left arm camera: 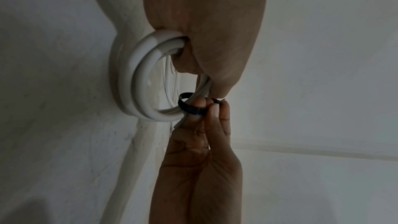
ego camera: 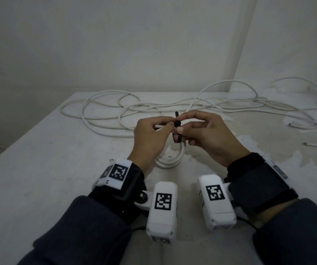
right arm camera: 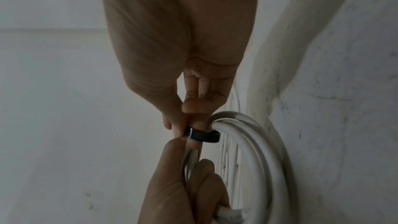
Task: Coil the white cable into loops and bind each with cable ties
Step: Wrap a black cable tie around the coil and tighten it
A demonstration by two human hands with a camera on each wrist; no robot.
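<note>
Over the middle of the table I hold a small coil of white cable (ego camera: 170, 159), seen up close as stacked loops (left arm camera: 133, 81) (right arm camera: 258, 159). My left hand (ego camera: 165, 129) grips the coil's top strands in curled fingers. A black cable tie (ego camera: 178, 137) rings those strands as a loose loop (left arm camera: 190, 106) (right arm camera: 203, 135), its tail sticking up. My right hand (ego camera: 181, 124) pinches the tie between thumb and fingertips right beside the left hand. The rest of the white cable (ego camera: 115, 111) trails away from the coil in loose curves.
Loose cable sprawls across the far half of the white table (ego camera: 39, 169) and runs off to the right (ego camera: 287, 108), with a free end (ego camera: 307, 144) near the right edge. A pale wall (ego camera: 134, 44) stands just behind. The table's left edge drops off diagonally.
</note>
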